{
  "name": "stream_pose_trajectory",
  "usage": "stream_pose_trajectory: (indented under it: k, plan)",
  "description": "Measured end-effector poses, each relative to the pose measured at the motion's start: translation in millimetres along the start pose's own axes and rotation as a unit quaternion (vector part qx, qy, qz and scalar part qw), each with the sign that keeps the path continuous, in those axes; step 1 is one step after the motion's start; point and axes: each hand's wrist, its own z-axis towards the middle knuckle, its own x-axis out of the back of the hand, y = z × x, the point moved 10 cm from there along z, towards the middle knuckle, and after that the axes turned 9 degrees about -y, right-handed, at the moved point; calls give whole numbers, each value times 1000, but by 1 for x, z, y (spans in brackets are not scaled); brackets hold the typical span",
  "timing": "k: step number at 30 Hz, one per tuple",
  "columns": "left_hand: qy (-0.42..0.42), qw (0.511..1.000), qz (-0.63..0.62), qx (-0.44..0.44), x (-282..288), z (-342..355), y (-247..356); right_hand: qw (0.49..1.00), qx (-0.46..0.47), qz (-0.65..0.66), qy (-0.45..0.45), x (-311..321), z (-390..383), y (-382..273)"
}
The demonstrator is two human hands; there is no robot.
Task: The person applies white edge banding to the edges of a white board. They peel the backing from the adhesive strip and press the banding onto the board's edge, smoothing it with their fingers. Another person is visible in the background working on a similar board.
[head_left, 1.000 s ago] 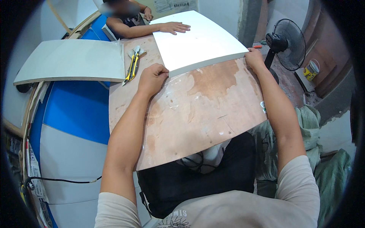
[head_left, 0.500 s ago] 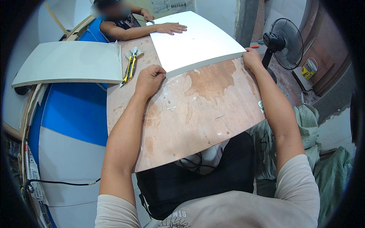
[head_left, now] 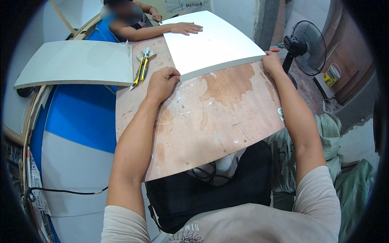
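A white board (head_left: 210,42) lies on the far half of a brown, stained plywood sheet (head_left: 210,117). My left hand (head_left: 162,83) grips the board's near left corner, fingers curled over its grey edge. My right hand (head_left: 272,64) holds the board's near right corner. Across the board another person's hand (head_left: 186,28) rests flat on its far side. A yellow utility knife (head_left: 141,69) lies on the plywood just left of my left hand.
A grey-white panel (head_left: 77,65) lies at the left over a blue and white surface (head_left: 77,125). A black standing fan (head_left: 306,46) and a small yellow tin (head_left: 331,76) are at the right. Green sacks (head_left: 348,174) lie lower right. A black cable (head_left: 60,191) trails lower left.
Both my hands have stayed on the board's near corners; the board and the view have shifted only slightly.
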Motion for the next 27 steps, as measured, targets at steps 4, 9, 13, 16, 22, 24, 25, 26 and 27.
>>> stream_pose_trajectory:
  k: [4, 9, 13, 16, 22, 24, 25, 26, 27]
  plan:
    - [6, 1000, 8, 9, 0, -1, 1, 1000, -17, 5, -21, -2, -6, -5]
    - [11, 1000, -13, 11, -3, -3, -7, 999, 1, -49, -5, 0, 4, 1]
    - [8, 1000, 21, 2, -3, 3, -1, 1000, -2, -10, -8, 0, 14, 19]
    - [0, 1000, 10, 18, 1, -2, 0, 1000, -4, -28, 14, 1, -3, 2]
    - [-4, 1000, -6, 14, 0, 1, -3, 1000, -8, -21, -9, -3, 11, 15]
    - [-5, 1000, -8, 14, 0, 0, -4, 1000, -10, -18, -15, -3, 8, 12]
    - [-5, 1000, -9, 14, 0, 0, -3, 1000, -11, -18, -17, -3, 7, 10]
    - [-5, 1000, -8, 16, 0, 0, -3, 1000, -12, -19, -17, -4, 5, 9]
    - [-5, 1000, -6, 19, 0, 0, -3, 1000, -13, -21, -15, -3, 5, 9]
